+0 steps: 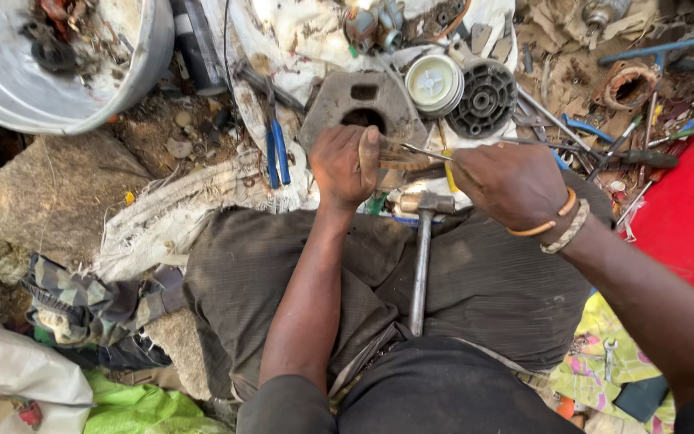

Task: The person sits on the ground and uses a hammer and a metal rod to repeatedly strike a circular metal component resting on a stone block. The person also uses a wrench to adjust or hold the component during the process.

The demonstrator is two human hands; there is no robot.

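Observation:
My left hand (343,165) is closed around a rusty brown metal part (399,154), held over a flat grey metal plate (359,104) with rectangular holes. My right hand (508,181) grips a tool with a yellow handle (450,178) and a thin metal shaft (423,150) that points at the rusty part. Two cord bracelets sit on my right wrist. A steel hammer (422,257) lies across my lap, its head just below both hands. I sit on the ground in dark trousers.
A large metal basin (58,88) stands at top left. Blue-handled pliers (276,153) lie left of the plate. A white round cap (434,83) and a grey round housing (483,98) lie behind. Red sheet (688,209) at right, stone (50,193) at left, scattered tools.

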